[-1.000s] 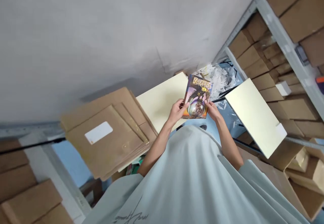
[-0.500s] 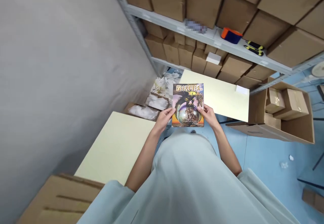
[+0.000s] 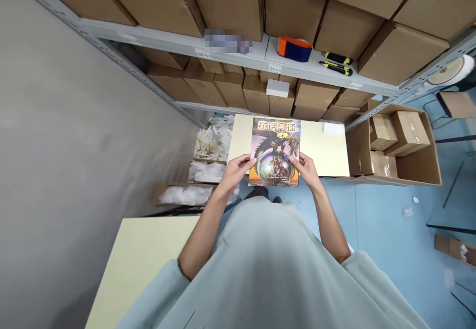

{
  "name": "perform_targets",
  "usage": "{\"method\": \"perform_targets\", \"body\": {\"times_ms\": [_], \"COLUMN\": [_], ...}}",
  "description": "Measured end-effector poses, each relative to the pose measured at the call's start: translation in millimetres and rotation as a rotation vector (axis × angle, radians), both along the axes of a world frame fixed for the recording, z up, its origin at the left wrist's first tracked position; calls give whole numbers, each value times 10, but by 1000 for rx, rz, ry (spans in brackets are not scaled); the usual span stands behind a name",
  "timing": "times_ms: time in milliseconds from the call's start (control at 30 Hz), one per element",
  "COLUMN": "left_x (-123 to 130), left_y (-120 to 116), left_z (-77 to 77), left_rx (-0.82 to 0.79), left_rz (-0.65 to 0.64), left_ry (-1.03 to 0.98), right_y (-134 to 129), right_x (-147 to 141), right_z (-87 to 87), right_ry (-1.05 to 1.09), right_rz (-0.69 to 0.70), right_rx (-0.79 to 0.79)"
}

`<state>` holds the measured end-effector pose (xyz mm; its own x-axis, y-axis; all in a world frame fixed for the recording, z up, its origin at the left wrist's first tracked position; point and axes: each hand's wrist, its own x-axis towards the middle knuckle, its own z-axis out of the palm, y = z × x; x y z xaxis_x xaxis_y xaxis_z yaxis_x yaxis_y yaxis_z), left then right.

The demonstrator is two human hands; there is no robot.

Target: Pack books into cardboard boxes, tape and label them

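Observation:
A book point(image 3: 275, 143) with a colourful cover is held upright before me; a dark dragon over a shiny globe and Chinese lettering show on it. My left hand point(image 3: 236, 170) grips its left edge, thumb on the cover and fingers behind. On the right edge my right hand point(image 3: 305, 169) pinches it the same way. The fingertips behind the book are hidden. Beyond it lies a pale yellow table point(image 3: 241, 138), partly covered from view by the book, with a small white box point(image 3: 333, 128) near its far right corner.
A metal shelf point(image 3: 171, 54) full of cardboard boxes stands ahead, with an orange and navy strap point(image 3: 295, 49) and yellow-black cutters point(image 3: 336, 64) on it. An open carton point(image 3: 416, 178) holds smaller boxes at right. White packing material point(image 3: 186, 195) and another pale table point(image 3: 148, 264) are at left.
My view has turned toward the left, so the shelf and far table sit squarer ahead and farther left in view. The book stays in both hands, seemingly slightly closer.

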<state>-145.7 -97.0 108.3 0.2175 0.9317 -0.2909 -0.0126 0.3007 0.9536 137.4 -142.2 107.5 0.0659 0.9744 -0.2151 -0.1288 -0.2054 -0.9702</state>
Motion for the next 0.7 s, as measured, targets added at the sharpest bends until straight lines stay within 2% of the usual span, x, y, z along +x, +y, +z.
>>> {"method": "perform_targets", "body": {"times_ms": [233, 367, 467, 567, 700], "left_x": [-108, -234, -319, -356, -282], "left_y": [784, 1161, 1338, 1440, 1495], "left_z": [-1, 42, 112, 210, 338], "left_rx": [126, 362, 588, 782, 899], "left_rz": [-195, -253, -222, -176, -91], "left_ry": [-19, 53, 165, 218, 219], "right_y": [370, 538, 634, 725, 860], "right_x": [21, -26, -74, -87, -25], "right_z": [245, 251, 298, 409, 532], "right_ry": [-132, -218, -311, -367, -448], "right_rz": [-54, -124, -188, -170, -139], "right_rx": [24, 73, 105, 203, 358]}}
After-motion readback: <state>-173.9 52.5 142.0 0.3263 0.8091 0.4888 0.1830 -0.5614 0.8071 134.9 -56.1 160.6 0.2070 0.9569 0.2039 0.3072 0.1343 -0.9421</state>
